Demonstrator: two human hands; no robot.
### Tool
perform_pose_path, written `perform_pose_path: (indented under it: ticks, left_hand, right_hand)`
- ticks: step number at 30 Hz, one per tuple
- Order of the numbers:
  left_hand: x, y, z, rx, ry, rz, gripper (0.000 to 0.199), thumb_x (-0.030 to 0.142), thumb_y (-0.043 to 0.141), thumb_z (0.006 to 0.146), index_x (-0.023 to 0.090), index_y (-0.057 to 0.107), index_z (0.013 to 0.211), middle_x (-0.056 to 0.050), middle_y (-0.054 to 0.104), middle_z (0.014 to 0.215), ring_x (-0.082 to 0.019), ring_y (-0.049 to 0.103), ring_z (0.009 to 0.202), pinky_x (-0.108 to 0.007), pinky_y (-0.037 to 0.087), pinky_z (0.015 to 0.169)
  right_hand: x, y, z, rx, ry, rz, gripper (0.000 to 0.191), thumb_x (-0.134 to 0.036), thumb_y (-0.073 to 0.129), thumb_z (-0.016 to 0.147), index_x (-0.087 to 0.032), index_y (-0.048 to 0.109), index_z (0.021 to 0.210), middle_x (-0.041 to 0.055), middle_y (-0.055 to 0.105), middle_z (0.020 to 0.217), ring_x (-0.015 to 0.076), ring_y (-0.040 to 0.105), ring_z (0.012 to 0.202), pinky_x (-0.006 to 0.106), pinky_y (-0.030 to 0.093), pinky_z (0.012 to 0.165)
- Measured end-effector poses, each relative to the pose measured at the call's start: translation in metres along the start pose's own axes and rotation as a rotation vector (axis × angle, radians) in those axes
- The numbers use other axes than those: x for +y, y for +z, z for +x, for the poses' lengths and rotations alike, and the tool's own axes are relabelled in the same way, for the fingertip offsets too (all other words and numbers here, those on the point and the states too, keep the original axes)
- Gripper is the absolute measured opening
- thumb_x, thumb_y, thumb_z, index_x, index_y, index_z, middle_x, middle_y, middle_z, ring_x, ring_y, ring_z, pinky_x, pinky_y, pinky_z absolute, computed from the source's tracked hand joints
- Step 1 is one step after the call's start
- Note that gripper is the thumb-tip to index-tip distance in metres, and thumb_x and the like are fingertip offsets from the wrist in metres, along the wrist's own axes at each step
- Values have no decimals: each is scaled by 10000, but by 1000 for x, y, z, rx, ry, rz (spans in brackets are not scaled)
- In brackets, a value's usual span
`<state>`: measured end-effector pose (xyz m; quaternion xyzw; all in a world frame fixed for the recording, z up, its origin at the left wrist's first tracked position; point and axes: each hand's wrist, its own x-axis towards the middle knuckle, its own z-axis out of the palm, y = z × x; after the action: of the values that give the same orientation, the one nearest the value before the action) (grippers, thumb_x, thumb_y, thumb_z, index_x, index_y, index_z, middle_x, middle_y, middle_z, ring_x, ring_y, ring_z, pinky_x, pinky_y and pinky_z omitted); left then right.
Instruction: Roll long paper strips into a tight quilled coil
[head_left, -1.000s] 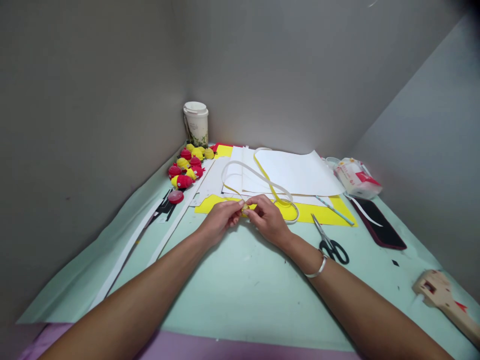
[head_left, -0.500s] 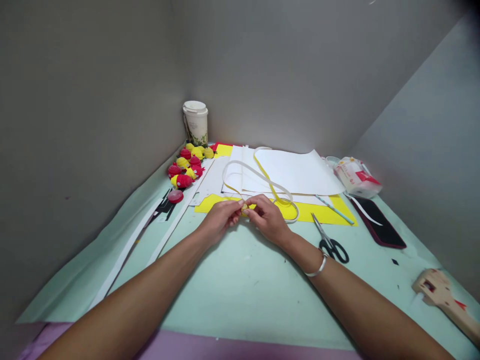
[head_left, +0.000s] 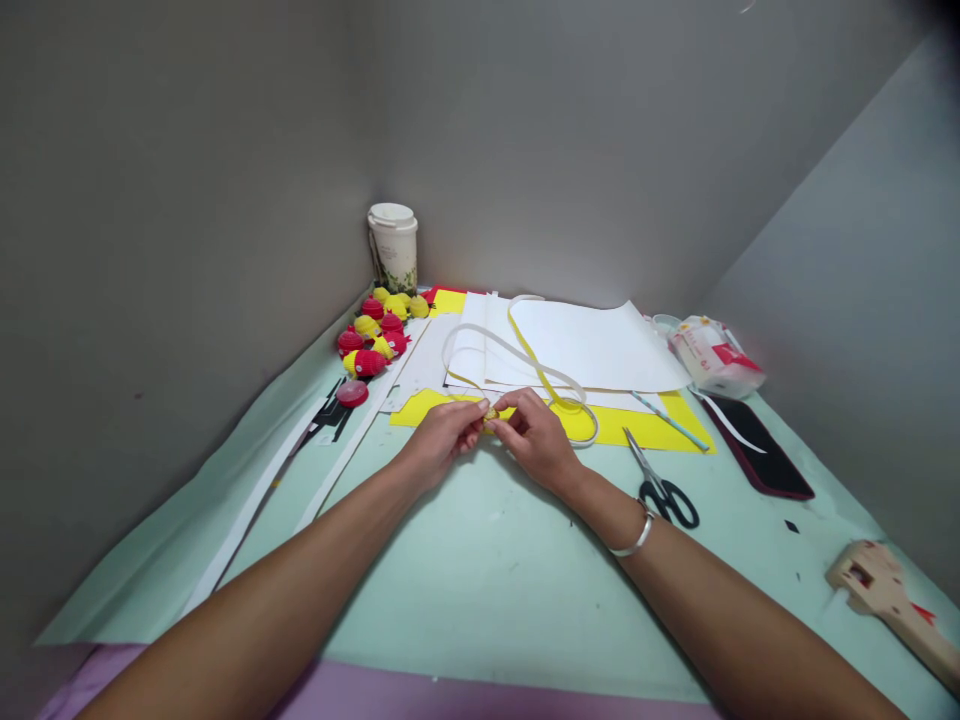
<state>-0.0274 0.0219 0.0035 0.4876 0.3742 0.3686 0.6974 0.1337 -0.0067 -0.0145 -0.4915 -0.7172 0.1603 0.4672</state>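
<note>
Your left hand (head_left: pixel 448 437) and your right hand (head_left: pixel 536 435) meet above the near edge of a bright yellow flat paper sheet (head_left: pixel 626 427), fingertips closed on a small, round yellow paper coil (head_left: pixel 490 413) between them. From there a long, narrow white-and-yellow paper strip (head_left: pixel 532 358) loops loosely over the large white paper sheets (head_left: pixel 600 345) beyond.

Close to your right forearm lie black-handled metal scissors (head_left: pixel 658 488), blades pointing away from you, near the silver bracelet (head_left: pixel 636 534) on that wrist. A thin pale-blue patterned stick (head_left: pixel 670 420) lies across the yellow sheet. Farther right are a dark flat phone (head_left: pixel 765 455) with a curved white paper strip (head_left: pixel 731 422) over it, a white-and-red plastic tissue packet (head_left: pixel 716 355) and, nearer you, a beige glue gun (head_left: pixel 874 580).

On your left, red and yellow ridged paper shapes (head_left: pixel 367 363) cluster before a white lidded cup (head_left: pixel 393 250) with a leafy print; long straight white paper strips (head_left: pixel 251 510) run toward you.

The pale green table cover (head_left: pixel 480 600) has a purple surface (head_left: pixel 450 690) showing at its near edge, and plain grey walls (head_left: pixel 562 150) enclose it behind and at both sides.
</note>
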Motion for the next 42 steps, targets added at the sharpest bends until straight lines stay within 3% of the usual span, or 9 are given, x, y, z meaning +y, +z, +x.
perform_pose_path:
  ticks: [42]
  left_hand:
    - [0,-1,1,2,1,-24,263,376,669,748,120,612,724,0,489,651,-79,399,529,-224,268,474]
  right_hand:
    - [1,-4,1,-66,-20,50,118,-233,578,872,-228,622,982,36,605,954,131,568,700,276,484,674]
